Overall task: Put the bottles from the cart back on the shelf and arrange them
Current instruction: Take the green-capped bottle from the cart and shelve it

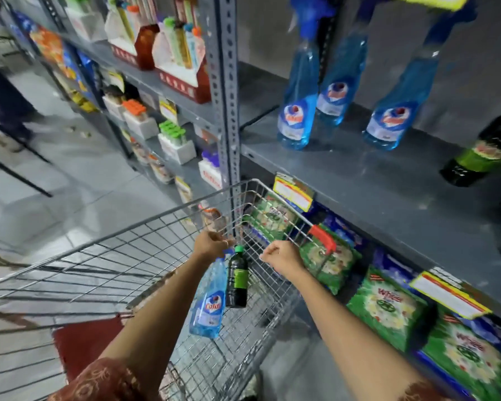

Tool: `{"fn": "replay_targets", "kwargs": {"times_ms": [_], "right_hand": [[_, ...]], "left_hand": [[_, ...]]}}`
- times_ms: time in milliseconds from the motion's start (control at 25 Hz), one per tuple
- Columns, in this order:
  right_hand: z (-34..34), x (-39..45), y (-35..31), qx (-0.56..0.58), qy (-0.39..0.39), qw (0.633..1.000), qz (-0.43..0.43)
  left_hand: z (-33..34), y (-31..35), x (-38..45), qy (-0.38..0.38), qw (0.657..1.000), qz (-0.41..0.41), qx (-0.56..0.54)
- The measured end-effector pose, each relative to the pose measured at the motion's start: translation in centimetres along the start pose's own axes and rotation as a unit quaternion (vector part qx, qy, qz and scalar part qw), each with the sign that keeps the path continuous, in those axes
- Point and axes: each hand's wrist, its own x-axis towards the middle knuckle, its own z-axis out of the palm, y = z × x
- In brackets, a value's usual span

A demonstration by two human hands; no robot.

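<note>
Blue bottle (208,305) hangs by its neck from the left hand (211,243), right hand (281,256) fisted empty beside the dark bottle (237,280) — lift clear of the cart (145,227), then up to the shelf (373,180).

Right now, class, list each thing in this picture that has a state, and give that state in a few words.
Left hand: shut on the tops of two bottles.
Blue bottle: hanging from the left hand, inside the cart.
Dark bottle: green cap on, held upright beside it.
Right hand: closed fist, holding nothing visible.
Cart: otherwise bare of bottles.
Shelf bottles: standing upright.
</note>
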Motion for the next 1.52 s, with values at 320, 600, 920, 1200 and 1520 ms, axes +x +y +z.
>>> {"fn": "replay_targets", "kwargs": {"times_ms": [320, 600, 920, 1200, 1520], "right_hand": [[9.8, 9.5, 5.0, -0.130, -0.134, 0.971, 0.148], [13.2, 12.8, 10.8, -0.077, -0.230, 0.938, 0.247], [13.1, 13.2, 11.1, 0.028, -0.232, 0.925, 0.298], [11.3, 11.3, 7.8, 0.142, -0.252, 0.912, 0.292], [3.3, 5.5, 2.1, 0.309, -0.343, 0.867, 0.190]], "left_hand": [[4.3, -9.2, 10.3, -0.016, 0.994, -0.092, 0.049], [9.3, -11.7, 17.0, -0.075, 0.986, -0.095, 0.112], [11.6, -11.9, 18.7, -0.056, 0.985, -0.087, 0.139], [8.7, -9.5, 15.1, -0.134, 0.929, -0.118, -0.323], [3.8, 2.1, 7.6, -0.326, 0.810, 0.014, -0.487]]}}
